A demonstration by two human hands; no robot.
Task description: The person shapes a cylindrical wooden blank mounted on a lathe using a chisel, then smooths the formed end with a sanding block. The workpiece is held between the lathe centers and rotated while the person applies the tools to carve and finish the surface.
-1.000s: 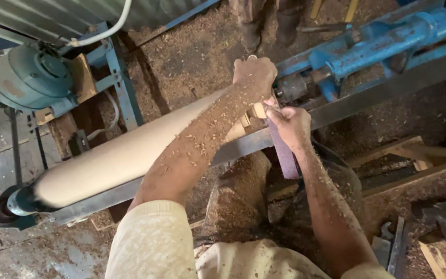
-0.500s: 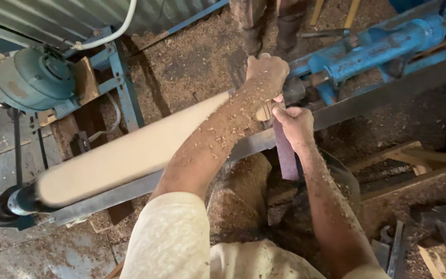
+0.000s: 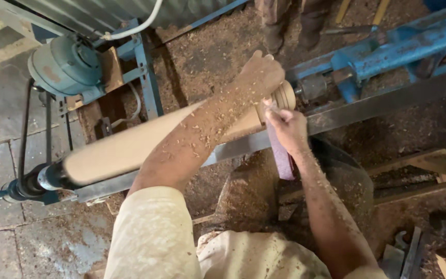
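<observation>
Clearance: blue tailstock [image 3: 388, 49] at 3 o'clock of workpiece end; steel bed rail [image 3: 378, 106] just below.
Left hand [image 3: 259, 75]: draped over wooden workpiece [image 3: 130, 150]; grip undeterminable.
Right hand [image 3: 286, 126]: clamped on purple-handled tool [image 3: 283, 157].
Workpiece: pale, long, tapered, blurred; centre frame.

You see: grey-green motor [image 3: 65, 64] upper left | white cable [image 3: 139, 23] above it | sawdust-strewn floor [image 3: 218, 51] | metal tools [image 3: 414, 253] lower right
</observation>
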